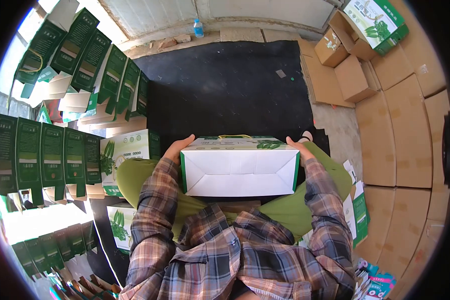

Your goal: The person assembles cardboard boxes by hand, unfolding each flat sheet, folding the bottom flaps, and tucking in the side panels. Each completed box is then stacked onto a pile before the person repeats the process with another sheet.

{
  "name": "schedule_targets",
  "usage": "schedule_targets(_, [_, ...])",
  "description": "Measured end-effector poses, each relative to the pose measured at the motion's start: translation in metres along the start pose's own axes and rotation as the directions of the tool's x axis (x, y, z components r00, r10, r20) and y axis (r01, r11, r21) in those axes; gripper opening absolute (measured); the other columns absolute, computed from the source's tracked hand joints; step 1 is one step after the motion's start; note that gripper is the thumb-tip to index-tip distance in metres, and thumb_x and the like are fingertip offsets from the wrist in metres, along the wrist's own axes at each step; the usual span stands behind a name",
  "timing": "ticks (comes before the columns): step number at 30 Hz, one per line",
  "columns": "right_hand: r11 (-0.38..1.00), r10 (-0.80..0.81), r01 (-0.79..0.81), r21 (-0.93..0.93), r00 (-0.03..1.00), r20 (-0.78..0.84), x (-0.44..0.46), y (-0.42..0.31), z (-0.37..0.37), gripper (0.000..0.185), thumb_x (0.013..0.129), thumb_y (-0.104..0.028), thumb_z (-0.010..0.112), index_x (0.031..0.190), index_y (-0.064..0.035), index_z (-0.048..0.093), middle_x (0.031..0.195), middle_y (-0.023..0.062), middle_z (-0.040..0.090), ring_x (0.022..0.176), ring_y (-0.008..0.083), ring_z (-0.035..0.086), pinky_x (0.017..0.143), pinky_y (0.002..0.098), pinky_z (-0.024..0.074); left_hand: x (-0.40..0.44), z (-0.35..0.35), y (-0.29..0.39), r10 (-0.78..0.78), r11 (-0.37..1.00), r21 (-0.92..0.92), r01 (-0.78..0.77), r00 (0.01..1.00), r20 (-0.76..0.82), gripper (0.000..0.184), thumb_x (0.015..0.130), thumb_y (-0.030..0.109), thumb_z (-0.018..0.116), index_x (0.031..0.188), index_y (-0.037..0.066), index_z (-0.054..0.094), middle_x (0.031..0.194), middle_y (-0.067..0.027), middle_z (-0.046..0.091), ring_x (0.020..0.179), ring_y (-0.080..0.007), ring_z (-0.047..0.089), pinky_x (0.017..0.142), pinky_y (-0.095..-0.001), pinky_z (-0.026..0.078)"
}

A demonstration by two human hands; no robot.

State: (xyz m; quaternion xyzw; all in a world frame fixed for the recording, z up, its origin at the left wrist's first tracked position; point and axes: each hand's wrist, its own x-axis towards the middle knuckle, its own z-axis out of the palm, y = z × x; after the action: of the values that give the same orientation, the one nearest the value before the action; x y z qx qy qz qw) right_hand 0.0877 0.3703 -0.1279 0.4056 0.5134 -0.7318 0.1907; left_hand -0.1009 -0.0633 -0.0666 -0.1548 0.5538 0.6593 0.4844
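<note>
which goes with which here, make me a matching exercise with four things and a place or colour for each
Things:
1. held box
2. small bottle
3. floor mat
4. trousers

Places or colours:
a. olive green
b. between the left hand and the right hand
c. black
d. by the far wall

Pairs: 1-b, 2-d, 3-c, 4-a

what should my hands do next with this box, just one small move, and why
Probably tip the green-and-white carton upright, base down, onto the black mat: its white base flaps look folded shut and face you, the yellow handle is at the far end, and your left hand and right hand hold opposite sides.
</note>
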Motion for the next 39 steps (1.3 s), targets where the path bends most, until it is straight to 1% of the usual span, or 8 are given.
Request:
schedule_targets(4, [0.956, -0.276, 0.265, -0.128, 0.958, -0.075, -0.038, -0.042, 0.024, 0.042, 0.092, -0.041, 0.053, 0.099, -0.0009, 0.064, 0.090, 0.0090, 0.066, 0.080, 0.0149, 0.063, 0.072, 0.0288, 0.0479, -0.022, 0.015, 0.013, 0.235, 0.961, 0.179, -0.212, 0.964, -0.121, 0.063, 0.088, 0.015, 0.059, 0.137, -0.009, 0.028, 0.127, -0.0204, 0.050, 0.103, -0.0232, 0.057, 0.080, -0.0318, 0.049])
schedule_targets(8, [0.942, -0.323, 0.336, 0.009, 0.913, -0.248, -0.070, -0.064, 0.039, 0.031, 0.092, -0.034, 0.055, 0.103, -0.0054, 0.061, 0.096, 0.0026, 0.062, 0.082, 0.0127, 0.059, 0.069, 0.0350, 0.0483, -0.038, 0.024, 0.020, 0.408, 0.907, 0.161, -0.388, 0.906, -0.116, 0.070, 0.088, 0.015, 0.059, 0.145, 0.006, 0.019, 0.117, -0.0072, 0.053, 0.105, -0.0183, 0.052, 0.079, -0.0348, 0.047])
schedule_targets(13, [0.935, -0.328, 0.354, 0.036, 0.896, -0.300, -0.060, -0.056, 0.043, 0.027, 0.092, -0.029, 0.052, 0.109, -0.0083, 0.058, 0.101, 0.0035, 0.062, 0.088, 0.0158, 0.060, 0.070, 0.0378, 0.0492, -0.013, 0.015, 0.006, 0.303, 0.949, -0.025, -0.314, 0.932, -0.201, 0.038, 0.092, 0.044, 0.048, 0.104, 0.011, 0.062, 0.094, -0.0014, 0.057, 0.106, -0.0182, 0.051, 0.088, -0.0476, 0.039])
schedule_targets(20, [0.948, -0.288, 0.306, 0.083, 0.941, -0.177, -0.017, -0.009, 0.014, 0.034, 0.092, -0.020, 0.048, 0.125, -0.0117, 0.051, 0.113, 0.0070, 0.061, 0.101, 0.0213, 0.059, 0.086, 0.0398, 0.0447, 0.015, -0.007, -0.020, 0.178, 0.978, 0.144, -0.149, 0.959, -0.221, 0.035, 0.090, 0.031, 0.052, 0.114, 0.007, 0.059, 0.107, -0.0078, 0.061, 0.104, -0.0227, 0.056, 0.088, -0.0445, 0.044])
schedule_targets(24, [0.974, -0.141, 0.090, -0.206, 0.958, -0.251, -0.028, -0.008, 0.013, 0.037, 0.090, -0.022, 0.052, 0.125, -0.0103, 0.051, 0.111, 0.0042, 0.062, 0.106, 0.0217, 0.056, 0.084, 0.0416, 0.0461, 0.014, 0.005, -0.024, 0.139, 0.951, 0.306, -0.051, 0.952, -0.273, 0.036, 0.087, 0.023, 0.058, 0.118, 0.005, 0.058, 0.107, -0.0075, 0.061, 0.096, -0.0202, 0.059, 0.077, -0.0397, 0.050])
schedule_targets(27, [0.908, -0.346, 0.263, -0.326, 0.910, -0.229, -0.031, -0.023, 0.011, 0.032, 0.086, -0.011, 0.055, 0.117, -0.0070, 0.059, 0.103, 0.0031, 0.064, 0.091, 0.0137, 0.060, 0.073, 0.0301, 0.0497, 0.003, 0.016, -0.014, 0.360, 0.880, 0.406, -0.248, 0.905, -0.228, 0.039, 0.083, 0.013, 0.063, 0.121, 0.005, 0.057, 0.100, -0.0066, 0.061, 0.087, -0.0169, 0.059, 0.064, -0.0325, 0.052])
schedule_targets(30, [0.866, -0.491, 0.463, -0.186, 0.858, -0.149, -0.039, -0.043, 0.017, 0.029, 0.088, -0.007, 0.053, 0.116, -0.0045, 0.060, 0.102, 0.0032, 0.065, 0.089, 0.0114, 0.059, 0.072, 0.0281, 0.0495, -0.002, 0.026, -0.006, 0.498, 0.807, 0.437, -0.398, 0.855, -0.142, 0.051, 0.081, 0.010, 0.067, 0.128, 0.001, 0.049, 0.101, -0.0060, 0.055, 0.084, -0.0138, 0.057, 0.066, -0.0263, 0.052])
schedule_targets(39, [0.930, -0.341, 0.338, -0.146, 0.940, 0.000, -0.048, -0.059, 0.021, 0.043, 0.093, -0.023, 0.054, 0.130, -0.0007, 0.045, 0.125, 0.0138, 0.053, 0.107, 0.0226, 0.056, 0.083, 0.0361, 0.0506, -0.016, 0.030, 0.004, 0.320, 0.758, 0.576, -0.306, 0.944, 0.081, 0.073, 0.078, 0.033, 0.071, 0.135, -0.001, 0.041, 0.128, -0.0175, 0.044, 0.116, -0.0249, 0.046, 0.096, -0.0368, 0.039])
